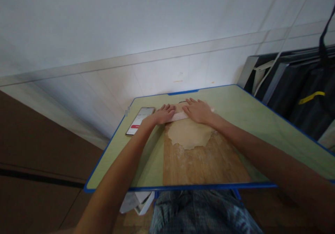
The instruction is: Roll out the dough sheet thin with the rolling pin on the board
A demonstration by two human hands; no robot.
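Note:
A thin sheet of pale dough (190, 134) with a ragged edge lies on a wooden board (199, 166). Across its far part rests a whitish rolling pin (179, 117), only its middle showing between my hands. My left hand (164, 114) presses on the pin's left end, its fingers stretched forward over it. On the right end lies my right hand (198, 111), palm down with the fingers extended. Neither hand is wrapped round the pin. Both hands hide the pin's ends and some of the board's far part.
A phone (140, 120) with a lit screen lies left of my left hand, near the left edge of the blue-rimmed green table (264, 139). Behind the table stands a white wall (162, 73). Dark flat panels (290, 94) lean at the right, with a strap hanging over them.

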